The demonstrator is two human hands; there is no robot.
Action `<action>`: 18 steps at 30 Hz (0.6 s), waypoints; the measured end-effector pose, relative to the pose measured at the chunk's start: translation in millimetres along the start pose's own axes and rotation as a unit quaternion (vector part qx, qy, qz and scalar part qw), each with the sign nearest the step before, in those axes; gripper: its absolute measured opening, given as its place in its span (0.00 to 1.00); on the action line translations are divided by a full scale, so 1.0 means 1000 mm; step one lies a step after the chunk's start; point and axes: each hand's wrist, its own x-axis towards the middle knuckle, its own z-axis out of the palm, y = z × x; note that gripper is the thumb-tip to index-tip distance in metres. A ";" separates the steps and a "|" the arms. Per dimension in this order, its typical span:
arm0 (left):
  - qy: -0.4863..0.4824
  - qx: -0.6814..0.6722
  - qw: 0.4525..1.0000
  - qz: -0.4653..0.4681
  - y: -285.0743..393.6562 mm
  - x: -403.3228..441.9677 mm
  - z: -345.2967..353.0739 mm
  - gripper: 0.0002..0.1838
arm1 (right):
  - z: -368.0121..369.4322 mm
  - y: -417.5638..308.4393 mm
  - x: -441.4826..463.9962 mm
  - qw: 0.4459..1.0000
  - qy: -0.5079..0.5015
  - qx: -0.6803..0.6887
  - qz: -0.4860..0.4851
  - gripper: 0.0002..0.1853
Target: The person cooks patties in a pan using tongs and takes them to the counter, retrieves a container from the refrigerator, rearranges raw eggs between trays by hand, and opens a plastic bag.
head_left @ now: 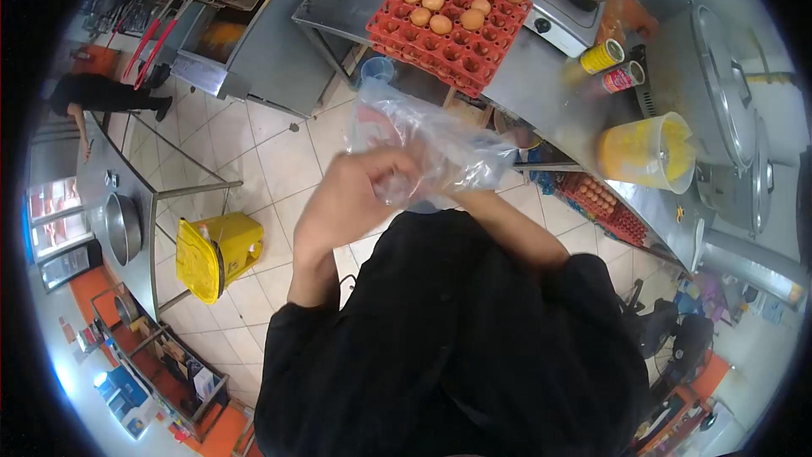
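Observation:
A clear plastic bag (461,148) is spread in front of my chest, crumpled and shiny. My left hand (351,195) is closed on its near left side, with the fingers curled into the plastic. My right hand (430,171) is behind or inside the bag; the film blurs it and I cannot make out how its fingers lie. Beyond the bag, a stack of red egg trays (457,55) stands on the steel counter, with several brown eggs (440,24) in the top tray.
A tub of yellow liquid (647,152) and two cans (602,57) stand on the right counter (541,101). More egg trays (596,203) sit below. At left are a yellow bin (218,254), a steel table (127,165) with a bowl (123,228), and another person (106,93).

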 end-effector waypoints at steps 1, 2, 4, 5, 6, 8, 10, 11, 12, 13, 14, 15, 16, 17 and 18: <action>-0.052 0.082 0.995 0.004 0.006 -0.006 0.002 0.07 | -0.007 0.002 0.017 0.994 0.030 0.092 -0.054 0.20; -0.055 0.082 0.995 0.011 -0.003 -0.011 0.006 0.07 | -0.015 0.004 0.034 0.976 0.051 0.180 -0.113 0.22; 0.278 0.131 0.948 0.081 -0.042 -0.019 0.016 0.17 | -0.026 0.007 0.051 0.946 0.113 -0.122 -0.280 0.24; 0.272 0.128 0.950 0.088 -0.054 -0.016 0.016 0.17 | -0.033 0.009 0.060 0.886 0.178 -0.252 -0.346 0.26; 0.392 0.183 0.900 0.056 -0.063 -0.011 0.014 0.22 | -0.025 -0.005 0.059 0.908 0.143 -0.115 -0.377 0.29; 0.493 0.226 0.840 0.034 -0.074 0.003 0.026 0.27 | -0.015 -0.028 0.052 0.912 0.106 0.068 -0.390 0.35; 0.416 -0.132 0.896 0.078 -0.083 0.020 0.048 0.29 | -0.022 -0.036 0.053 0.928 0.145 0.106 -0.326 0.34; 0.434 -0.154 0.883 0.092 -0.093 0.035 0.056 0.25 | -0.027 -0.039 0.051 0.935 0.168 0.113 -0.292 0.34; 0.423 -0.157 0.887 0.098 -0.114 0.051 0.056 0.25 | -0.034 -0.039 0.046 0.940 0.196 0.104 -0.260 0.34; 0.340 -0.178 0.918 0.095 -0.142 0.060 0.045 0.24 | -0.038 -0.038 0.037 0.945 0.221 0.086 -0.224 0.34; 0.295 -0.218 0.925 0.100 -0.126 0.058 0.047 0.23 | -0.044 -0.037 0.028 0.949 0.243 0.061 -0.191 0.34; 0.249 -0.258 0.928 0.101 -0.110 0.056 0.049 0.22 | -0.052 -0.034 0.017 0.949 0.269 0.027 -0.160 0.33; 0.203 -0.296 0.928 0.097 -0.094 0.054 0.051 0.21 | -0.061 -0.031 0.002 0.946 0.297 -0.013 -0.127 0.33; 0.146 -0.229 0.955 0.120 -0.064 0.051 0.047 0.21 | -0.072 -0.027 -0.014 0.939 0.326 -0.056 -0.098 0.33; 0.100 -0.154 0.967 0.174 -0.040 0.047 0.047 0.22 | -0.085 -0.024 -0.030 0.927 0.354 -0.099 -0.072 0.33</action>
